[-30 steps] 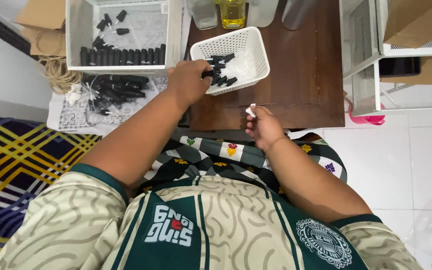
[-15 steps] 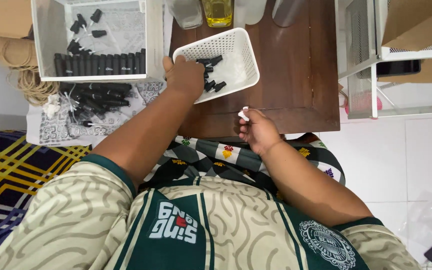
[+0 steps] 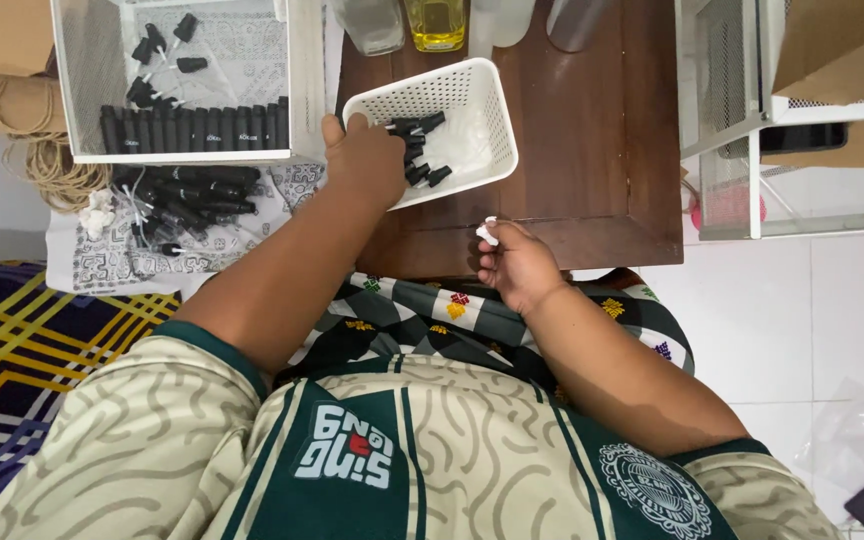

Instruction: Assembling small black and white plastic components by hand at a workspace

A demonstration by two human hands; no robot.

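Left hand (image 3: 367,160) fingertips hidden inside white basket (image 3: 472,100)

We've got a dark wooden desk (image 3: 592,150) on a white tiled floor (image 3: 822,330), a white wire shelf (image 3: 752,120) on the right, and a blue-yellow plaid mat (image 3: 22,350) on the left.

We are noting a basket (image 3: 472,95) sitting on the table (image 3: 592,150), with caps (image 3: 417,150) lying inside it. The left hand (image 3: 367,160) is resting on the basket's left rim, touching the caps. The right hand (image 3: 517,262) is hovering at the table's near edge, right of the left hand, pinching a small piece (image 3: 487,233). A bin (image 3: 297,80) is standing left of the basket, bottles (image 3: 192,127) lying in a row inside. Loose bottles (image 3: 187,195) are lying before the bin. Jars (image 3: 437,20) are standing behind the basket.
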